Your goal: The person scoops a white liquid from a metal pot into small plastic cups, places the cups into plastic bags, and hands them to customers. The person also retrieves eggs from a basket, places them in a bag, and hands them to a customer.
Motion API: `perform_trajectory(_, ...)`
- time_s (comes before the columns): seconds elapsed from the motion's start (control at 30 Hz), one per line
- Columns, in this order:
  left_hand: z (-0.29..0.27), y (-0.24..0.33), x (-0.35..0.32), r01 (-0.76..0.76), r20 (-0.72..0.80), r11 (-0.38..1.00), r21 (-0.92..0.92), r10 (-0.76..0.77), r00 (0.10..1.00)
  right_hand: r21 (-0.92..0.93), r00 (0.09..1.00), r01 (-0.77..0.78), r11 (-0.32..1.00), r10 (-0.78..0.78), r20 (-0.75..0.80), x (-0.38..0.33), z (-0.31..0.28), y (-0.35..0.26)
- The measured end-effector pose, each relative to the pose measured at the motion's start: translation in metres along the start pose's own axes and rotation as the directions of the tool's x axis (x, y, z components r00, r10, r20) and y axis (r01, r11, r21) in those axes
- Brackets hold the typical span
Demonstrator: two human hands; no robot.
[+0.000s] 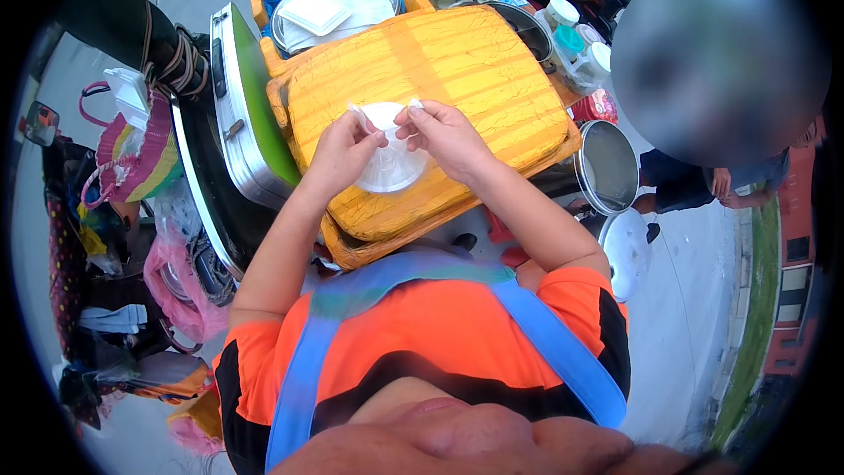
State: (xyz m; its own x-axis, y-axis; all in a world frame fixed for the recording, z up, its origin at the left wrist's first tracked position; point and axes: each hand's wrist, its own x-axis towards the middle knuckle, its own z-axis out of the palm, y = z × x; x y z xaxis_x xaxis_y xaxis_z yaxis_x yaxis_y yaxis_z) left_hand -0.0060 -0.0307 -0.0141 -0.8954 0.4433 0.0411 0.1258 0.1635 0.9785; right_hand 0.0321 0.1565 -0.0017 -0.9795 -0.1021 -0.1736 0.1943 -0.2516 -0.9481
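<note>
Over the yellow crate lid (492, 53), my two hands are close together in front of me. A round white container (385, 181) sits between and below them, seemingly wrapped in a thin clear plastic bag (387, 145). My left hand (345, 149) pinches the bag's left top end, and a white tip sticks up past the fingers. With thumb and fingers pressed together, my right hand (444, 136) grips the right end, where another white tip shows. Whether the container touches the lid is hard to tell.
Behind the lid, an open yellow crate (264, 9) holds a cloth-covered pot with a white foam box (315, 12) on top. Lidded jars (563, 13) and a steel pot (607, 167) stand to the right. A metal-edged box (242, 114) and woven basket (132, 149) are left. Other people are nearby.
</note>
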Motion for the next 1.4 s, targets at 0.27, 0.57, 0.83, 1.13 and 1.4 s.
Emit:
perform_trajectory(0.27,0.002,0.003,-0.003,-0.153,0.013,0.886,0.438,0.164,0.986,-0.446,0.718,0.696,0.563,-0.554,0.421,-0.012,0.001,-0.005)
perform_trajectory(0.57,0.007,-0.009,-0.001,-0.489,-0.1,0.567,0.663,0.714,0.693,-0.606,0.961,0.08,0.792,0.1,0.258,0.036,0.007,-0.026)
perform_trajectory(0.83,-0.002,-0.015,-0.001,-0.572,-0.104,0.577,0.583,0.752,0.651,-0.701,0.875,0.469,0.537,-0.175,0.451,0.044,0.001,-0.01)
perform_trajectory(1.13,-0.007,-0.013,-0.006,-0.577,-0.019,0.526,0.625,0.749,0.663,-0.686,0.784,0.62,0.38,-0.265,0.561,0.054,0.012,-0.026)
perform_trajectory(1.4,-0.006,-0.01,-0.015,-0.567,-0.097,0.59,0.574,0.737,0.669,-0.692,0.691,0.719,0.061,-0.158,0.705,0.054,0.015,-0.046)
